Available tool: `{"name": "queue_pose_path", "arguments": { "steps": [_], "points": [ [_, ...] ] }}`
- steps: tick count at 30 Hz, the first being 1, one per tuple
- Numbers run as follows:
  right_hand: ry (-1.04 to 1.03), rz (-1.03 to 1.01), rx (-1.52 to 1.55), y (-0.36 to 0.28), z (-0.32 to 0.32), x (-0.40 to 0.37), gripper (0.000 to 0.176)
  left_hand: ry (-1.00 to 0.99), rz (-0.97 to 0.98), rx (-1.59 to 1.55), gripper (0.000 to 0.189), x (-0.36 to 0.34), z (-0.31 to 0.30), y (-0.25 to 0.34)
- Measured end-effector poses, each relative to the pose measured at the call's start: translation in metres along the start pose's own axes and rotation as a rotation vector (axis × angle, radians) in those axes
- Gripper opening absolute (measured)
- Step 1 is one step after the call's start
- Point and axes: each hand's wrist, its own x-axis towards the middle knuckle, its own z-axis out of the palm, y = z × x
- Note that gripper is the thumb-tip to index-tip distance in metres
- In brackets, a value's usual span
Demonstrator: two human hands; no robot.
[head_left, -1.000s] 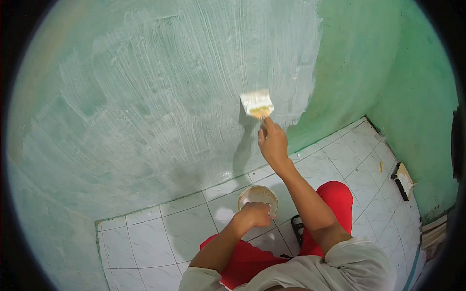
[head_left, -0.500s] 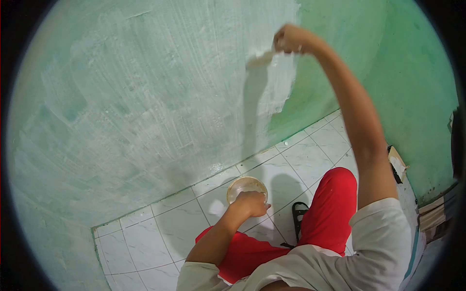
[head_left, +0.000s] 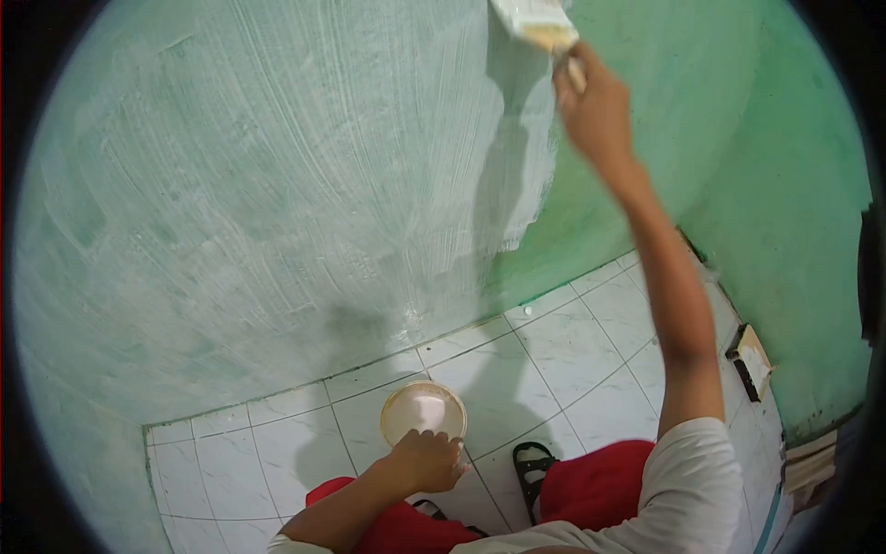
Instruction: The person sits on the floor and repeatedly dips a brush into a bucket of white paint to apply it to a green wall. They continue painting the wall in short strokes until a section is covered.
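1. Left hand (head_left: 429, 462), lower centre of the frame: fingers curled shut over the near rim of the bucket, covering part of that edge.
2. Bucket (head_left: 385, 413), round, pale contents within; mouth facing the camera, just beyond the left knuckles, well apart from the right hand.
3. Dark sandal (head_left: 531, 471), right of the bucket, beside red trousers (head_left: 600, 485).
4. Right hand (head_left: 595, 106), upper centre-right: fingers closed around the brush handle.
5. Brush (head_left: 551, 37), top of the frame: long axis slanting from handle at lower right to wide bristles at upper left; bristles wallward, contact uncertain.
6. Tiled floor (head_left: 572, 332), between bucket and wall foot.
7. Wall (head_left: 305, 138): streaky white coat left of the brush, bare green to the right.
8. Pale, dark-edged object (head_left: 754, 365), right side, near the adjoining green wall; kind uncertain.
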Motion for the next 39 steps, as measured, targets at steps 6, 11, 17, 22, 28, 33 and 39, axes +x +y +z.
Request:
{"name": "queue_pose_path", "arguments": {
  "steps": [6, 11, 17, 22, 28, 33, 39],
  "points": [
    [-0.177, 0.147, 0.158, 0.008, 0.043, -0.201, 0.038, -0.062, -0.096, 0.037, 0.046, 0.011, 0.016, -0.001],
    [-0.504, 0.346, 0.171, 0.007, 0.025, -0.330, 0.038, -0.171, -0.123, 0.069, 0.049, 0.018, 0.017, 0.008],
    [-1.173, 0.695, 0.173, 0.027, 0.009, -0.414, 0.024, -0.100, -0.136, 0.045, 0.047, 0.017, 0.017, 0.013],
    [-1.088, 0.614, 0.085, 0.062, 0.070, -0.393, 0.015, -0.083, -0.144, 0.049, 0.048, 0.012, 0.021, 0.012],
    [-1.057, 0.468, 0.176, 0.086, 0.071, -0.243, 0.012, -0.056, -0.146, 0.055, 0.048, 0.004, 0.019, 0.014],
    [-0.749, 0.395, 0.174, 0.050, -0.008, -0.167, 0.013, -0.016, -0.124, 0.039, 0.047, -0.001, 0.015, 0.012],
    [-0.532, 0.519, 0.179, 0.005, -0.035, -0.188, 0.018, 0.021, -0.127, 0.036, 0.047, -0.003, 0.013, 0.008]
  ]
}}
